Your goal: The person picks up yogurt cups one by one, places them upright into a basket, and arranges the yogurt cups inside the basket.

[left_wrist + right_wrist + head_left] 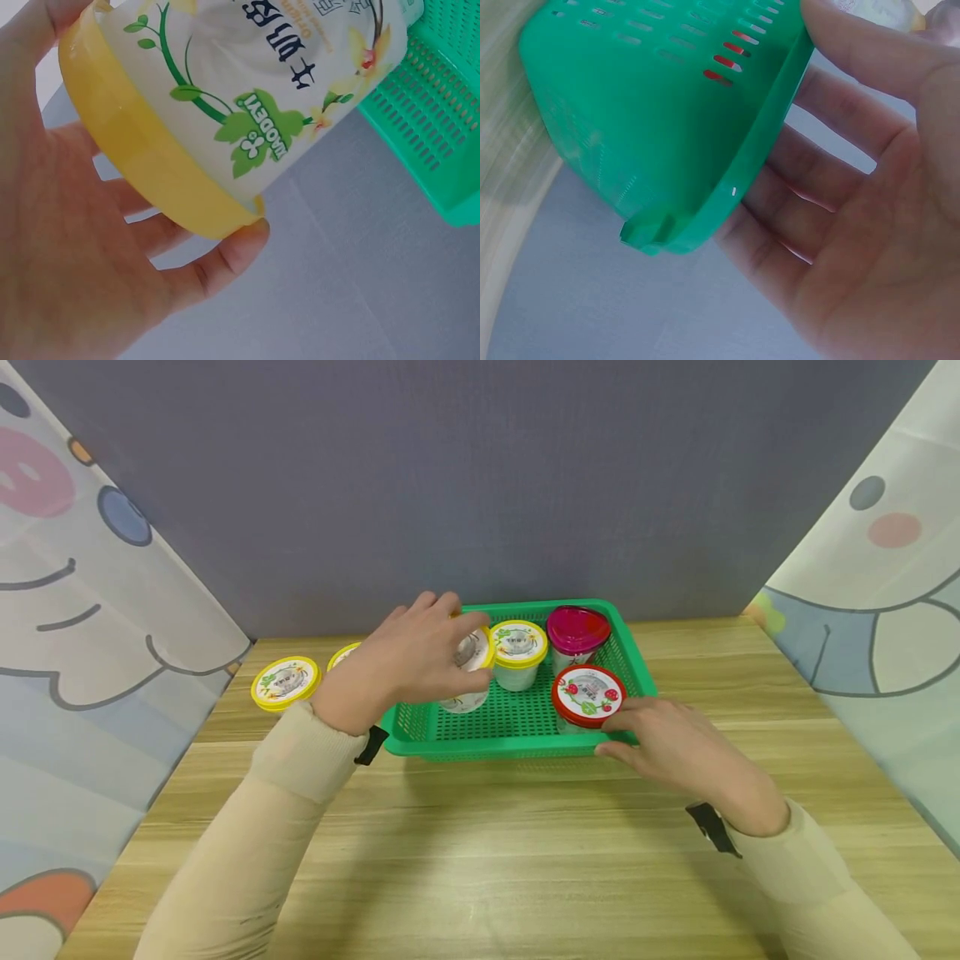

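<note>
My left hand (408, 656) grips a yellow-lidded cup (467, 700) by its lid, over the left part of a green plastic basket (498, 745). Leaf and flower prints show on this cup's white side in the left wrist view. At the basket's front right, my right hand (678, 747) holds the rim between thumb and fingers, close to a red-lidded cup (588, 695). Another yellow-lidded cup (519, 645) and a magenta-topped cup (577, 631) stand toward the back of the basket.
Left of the basket, a yellow-lidded cup (286, 682) stands on the wooden table (480, 868). A second yellow lid (342, 654) is partly hidden behind my left hand. A grey panel (480, 485) rises behind the basket, with cartoon-printed sheets at both sides.
</note>
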Demonstrator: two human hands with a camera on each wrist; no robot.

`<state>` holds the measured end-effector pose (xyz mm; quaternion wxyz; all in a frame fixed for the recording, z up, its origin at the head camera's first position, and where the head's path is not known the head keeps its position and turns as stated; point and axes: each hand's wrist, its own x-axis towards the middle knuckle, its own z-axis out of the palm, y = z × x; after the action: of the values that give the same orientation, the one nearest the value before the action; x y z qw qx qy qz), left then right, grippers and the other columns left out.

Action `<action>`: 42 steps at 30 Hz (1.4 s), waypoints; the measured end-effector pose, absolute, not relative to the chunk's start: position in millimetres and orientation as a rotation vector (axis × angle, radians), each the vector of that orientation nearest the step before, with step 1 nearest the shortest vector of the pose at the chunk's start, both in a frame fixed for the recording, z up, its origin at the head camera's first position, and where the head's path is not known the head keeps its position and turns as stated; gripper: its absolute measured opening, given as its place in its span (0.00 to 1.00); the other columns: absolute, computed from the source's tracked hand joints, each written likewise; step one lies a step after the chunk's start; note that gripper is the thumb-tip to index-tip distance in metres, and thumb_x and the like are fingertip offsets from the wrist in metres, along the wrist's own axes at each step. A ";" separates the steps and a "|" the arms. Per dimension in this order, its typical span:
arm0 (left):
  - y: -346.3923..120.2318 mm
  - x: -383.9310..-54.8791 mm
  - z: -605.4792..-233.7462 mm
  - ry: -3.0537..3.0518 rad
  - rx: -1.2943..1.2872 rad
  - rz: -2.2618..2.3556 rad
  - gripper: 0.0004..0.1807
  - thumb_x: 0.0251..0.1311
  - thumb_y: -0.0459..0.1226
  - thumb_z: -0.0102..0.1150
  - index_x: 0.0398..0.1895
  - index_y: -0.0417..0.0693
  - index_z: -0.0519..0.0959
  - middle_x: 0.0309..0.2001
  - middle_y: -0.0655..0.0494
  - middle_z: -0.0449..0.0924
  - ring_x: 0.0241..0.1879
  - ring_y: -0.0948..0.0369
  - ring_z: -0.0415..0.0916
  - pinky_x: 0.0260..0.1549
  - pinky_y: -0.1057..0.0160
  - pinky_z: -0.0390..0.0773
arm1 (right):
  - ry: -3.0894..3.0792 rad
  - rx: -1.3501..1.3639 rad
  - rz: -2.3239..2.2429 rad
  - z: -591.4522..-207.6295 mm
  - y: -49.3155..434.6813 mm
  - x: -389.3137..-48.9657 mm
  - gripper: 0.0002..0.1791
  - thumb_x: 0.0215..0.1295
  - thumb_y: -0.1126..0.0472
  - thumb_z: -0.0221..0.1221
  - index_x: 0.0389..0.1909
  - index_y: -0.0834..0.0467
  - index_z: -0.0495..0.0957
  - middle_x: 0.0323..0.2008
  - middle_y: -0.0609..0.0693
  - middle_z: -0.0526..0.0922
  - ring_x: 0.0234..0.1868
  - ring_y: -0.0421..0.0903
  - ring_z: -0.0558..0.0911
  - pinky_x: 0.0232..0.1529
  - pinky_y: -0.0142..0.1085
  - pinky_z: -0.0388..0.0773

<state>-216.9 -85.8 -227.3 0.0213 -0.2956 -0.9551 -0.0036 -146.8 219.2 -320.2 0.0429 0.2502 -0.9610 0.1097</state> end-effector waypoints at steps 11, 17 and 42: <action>-68.8 -227.0 -232.4 -2.969 -0.988 0.047 0.34 0.59 0.55 0.50 0.71 0.60 0.69 0.56 0.54 0.68 0.52 0.54 0.63 0.49 0.49 0.71 | -2.944 0.764 0.339 -320.5 219.2 -147.1 0.14 0.60 0.51 0.72 0.42 0.55 0.88 0.46 0.52 0.86 0.48 0.56 0.84 0.43 0.55 0.81; -57.4 -232.0 -231.9 -2.974 -1.000 0.068 0.35 0.59 0.56 0.48 0.72 0.60 0.69 0.56 0.53 0.68 0.50 0.54 0.63 0.44 0.51 0.71 | -2.934 0.770 0.337 -320.2 219.2 -147.1 0.13 0.60 0.52 0.72 0.42 0.55 0.89 0.46 0.52 0.86 0.48 0.55 0.84 0.43 0.55 0.81; -25.6 -246.6 -251.7 -3.064 -1.042 0.092 0.37 0.63 0.60 0.52 0.74 0.58 0.67 0.61 0.52 0.68 0.56 0.53 0.63 0.50 0.49 0.74 | -2.949 0.761 0.330 -319.9 220.0 -147.9 0.14 0.61 0.51 0.72 0.43 0.55 0.89 0.47 0.53 0.86 0.48 0.56 0.84 0.42 0.54 0.81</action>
<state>-246.6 -25.6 -251.7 -0.0480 -0.3215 -0.9453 0.0282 -147.9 220.0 -319.9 0.0390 0.2482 -0.9619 0.1076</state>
